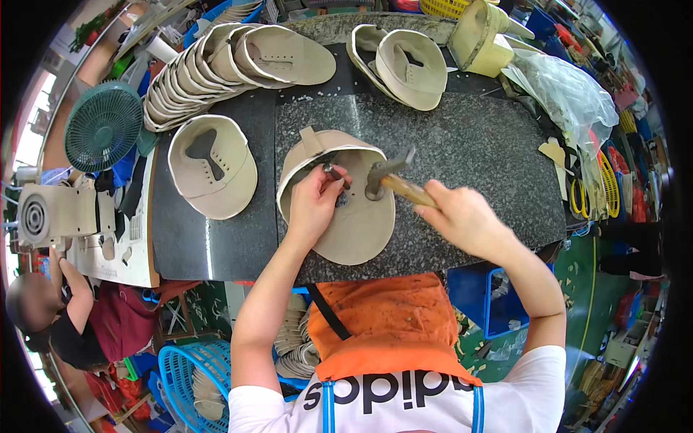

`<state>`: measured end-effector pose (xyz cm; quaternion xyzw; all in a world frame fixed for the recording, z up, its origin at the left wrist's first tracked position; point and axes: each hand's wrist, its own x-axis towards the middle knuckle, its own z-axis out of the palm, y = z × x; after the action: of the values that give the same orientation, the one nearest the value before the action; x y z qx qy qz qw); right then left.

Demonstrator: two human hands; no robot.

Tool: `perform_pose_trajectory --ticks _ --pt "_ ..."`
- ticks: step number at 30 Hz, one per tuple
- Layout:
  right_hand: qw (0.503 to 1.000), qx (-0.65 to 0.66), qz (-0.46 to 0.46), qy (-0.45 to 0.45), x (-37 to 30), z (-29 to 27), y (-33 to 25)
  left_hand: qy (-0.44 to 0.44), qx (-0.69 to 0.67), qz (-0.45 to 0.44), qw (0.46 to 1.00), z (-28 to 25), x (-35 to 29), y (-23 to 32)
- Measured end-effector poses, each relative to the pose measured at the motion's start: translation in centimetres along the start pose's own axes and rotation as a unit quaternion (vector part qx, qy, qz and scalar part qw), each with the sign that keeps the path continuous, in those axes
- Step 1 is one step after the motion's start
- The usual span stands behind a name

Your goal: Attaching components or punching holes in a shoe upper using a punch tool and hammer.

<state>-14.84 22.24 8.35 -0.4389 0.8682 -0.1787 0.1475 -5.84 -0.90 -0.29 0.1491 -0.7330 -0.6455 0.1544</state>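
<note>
A beige cap-shaped piece (354, 238) with a pale edge and a small tab lies on the dark speckled slab in front of me. My left hand (315, 202) reaches into its hollow, fingers closed on a short metal punch (330, 171). Just to the right, my right hand (462, 216) grips the wooden handle of a hammer (375, 179). The hammer's metal head is over the right part of the piece, apart from the punch. Where the punch's tip meets the piece is hidden by my fingers.
Another holed beige piece (234, 184) lies left, before a long nested row (289, 58). More pieces (415, 83) sit at the back beside a yellowish container (480, 47) and clear plastic bag (570, 90). A green fan (103, 126) stands left; a person (76, 325) is below it.
</note>
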Motion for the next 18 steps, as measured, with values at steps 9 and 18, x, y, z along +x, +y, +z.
perform_pose_trajectory --ticks 9,18 --pt "0.995 0.024 -0.065 0.07 0.5 -3.0 -3.0 -0.025 0.301 0.092 0.949 0.3 -0.8 1.6" --pt "1.0 -0.003 0.023 -0.008 -1.3 0.9 -0.2 -0.038 -0.002 -0.013 0.999 0.0 -0.9 0.7"
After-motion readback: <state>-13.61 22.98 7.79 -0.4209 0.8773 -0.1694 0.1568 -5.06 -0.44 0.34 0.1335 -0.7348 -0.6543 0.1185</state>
